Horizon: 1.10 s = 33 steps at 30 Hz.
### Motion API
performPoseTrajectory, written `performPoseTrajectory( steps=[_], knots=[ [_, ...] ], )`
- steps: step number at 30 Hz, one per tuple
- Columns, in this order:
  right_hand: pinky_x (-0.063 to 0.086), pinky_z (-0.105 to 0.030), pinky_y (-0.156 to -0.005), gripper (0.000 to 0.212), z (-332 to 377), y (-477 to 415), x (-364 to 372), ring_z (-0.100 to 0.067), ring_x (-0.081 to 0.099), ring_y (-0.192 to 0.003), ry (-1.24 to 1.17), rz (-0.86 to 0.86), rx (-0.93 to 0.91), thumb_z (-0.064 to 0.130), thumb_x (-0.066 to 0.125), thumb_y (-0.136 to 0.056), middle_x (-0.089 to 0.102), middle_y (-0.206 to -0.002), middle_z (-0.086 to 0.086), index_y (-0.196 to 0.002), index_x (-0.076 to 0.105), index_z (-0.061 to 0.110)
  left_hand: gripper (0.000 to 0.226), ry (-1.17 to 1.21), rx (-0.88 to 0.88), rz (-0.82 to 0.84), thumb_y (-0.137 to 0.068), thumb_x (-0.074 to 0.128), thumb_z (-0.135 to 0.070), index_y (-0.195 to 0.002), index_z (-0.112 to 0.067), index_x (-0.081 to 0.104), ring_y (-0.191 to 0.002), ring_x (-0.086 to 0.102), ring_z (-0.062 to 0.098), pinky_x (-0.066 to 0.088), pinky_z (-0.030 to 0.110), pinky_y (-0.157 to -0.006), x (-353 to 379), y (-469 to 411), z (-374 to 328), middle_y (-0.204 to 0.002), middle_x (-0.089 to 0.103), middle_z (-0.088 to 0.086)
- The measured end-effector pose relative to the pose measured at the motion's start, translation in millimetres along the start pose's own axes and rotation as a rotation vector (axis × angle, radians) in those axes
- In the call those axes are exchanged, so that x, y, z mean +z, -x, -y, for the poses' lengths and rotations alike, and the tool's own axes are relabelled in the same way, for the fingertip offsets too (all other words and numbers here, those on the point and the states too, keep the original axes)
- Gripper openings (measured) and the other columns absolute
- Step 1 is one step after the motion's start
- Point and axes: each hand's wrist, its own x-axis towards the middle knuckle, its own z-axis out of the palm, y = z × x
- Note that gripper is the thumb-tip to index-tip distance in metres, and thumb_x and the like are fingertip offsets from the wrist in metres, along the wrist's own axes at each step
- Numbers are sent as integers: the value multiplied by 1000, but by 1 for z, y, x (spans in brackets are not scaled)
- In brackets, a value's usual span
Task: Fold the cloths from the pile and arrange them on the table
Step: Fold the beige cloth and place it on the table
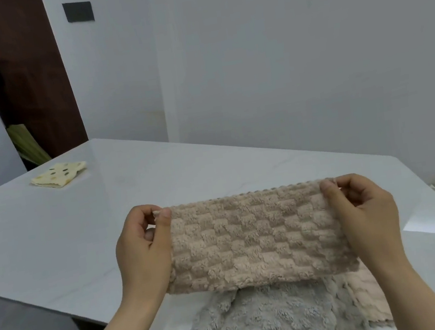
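In the head view, the left hand (144, 246) pinches the upper left corner of a beige cloth (253, 240) between thumb and fingers. The right hand (364, 210) pinches the upper right corner in the same way. The beige cloth has a checkered fluffy surface. It is stretched flat between both hands and lifted above the near part of the white bench (79, 228).

Under it, at the near edge of the bench, lies the pile: a grey fluffy cloth (262, 324), and a second beige cloth (369, 300) just beside it on the right, partly over it. Both are crumpled.

Far on the left side of the bench, well apart from the pile, a yellow cloth with dark dots (59, 174) lies folded flat.
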Motion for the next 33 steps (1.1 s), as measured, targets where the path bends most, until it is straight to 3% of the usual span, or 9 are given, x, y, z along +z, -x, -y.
performPoseTrajectory(
  steps=[5,8,12,15,19,23,30,33],
  knots=[
    [25,-16,-40,22,20,6,-5,-7,25,-41,-89,6,36,22,64,-91,37,-52,-7,-75,60,7,12,79,10,-29,-93,54,-21,-83,-17,54,-60,45,9,37,10,-51,4,12,-23,-64,51,1],
    [25,-16,-37,22,27,12,-4,-9,24,-38,-127,49,88,21,63,-91,35,-47,-3,-75,59,7,12,126,-14,-4,-93,55,-24,-82,-18,55,-52,44,6,35,10,-47,9,19,-28,-59,49,-7],
    [33,-15,-35,20,33,20,2,-10,36,-31,-210,144,168,18,63,-90,42,-41,2,-77,57,4,12,167,-39,58,-91,57,-27,-82,-19,58,-46,43,3,35,11,-46,15,26,-34,-57,54,-19],
    [40,-17,-39,17,41,26,7,-13,44,-33,-251,237,150,16,63,-90,52,-43,-7,-78,59,4,9,213,-69,113,-90,59,-28,-84,-20,59,-48,47,6,47,28,-52,18,30,-42,-62,59,-17],
    [43,-19,-42,15,50,34,15,-14,48,-36,-283,351,142,18,65,-88,58,-45,-7,-82,60,5,8,271,-123,188,-87,62,-28,-86,-20,62,-58,58,11,56,40,-67,21,36,-49,-69,64,-10],
    [45,-22,-45,13,53,41,23,-13,53,-39,-282,432,128,19,65,-88,60,-46,-5,-85,61,7,6,312,-173,266,-86,64,-24,-87,-18,63,-66,67,15,58,33,-67,22,42,-54,-79,71,1],
    [50,-20,-52,8,49,50,29,-16,64,-50,-294,500,136,18,67,-86,66,-55,-5,-89,62,13,18,385,-325,358,-77,73,-15,-93,-19,66,-77,71,14,56,19,-67,17,45,-53,-86,73,-1],
    [54,-24,-60,19,48,51,28,-18,69,-61,-322,587,137,19,66,-87,71,-67,-9,-105,59,20,21,384,-371,363,-74,75,-19,-95,-21,69,-84,71,15,57,29,-75,14,46,-51,-90,75,0]
  ],
)
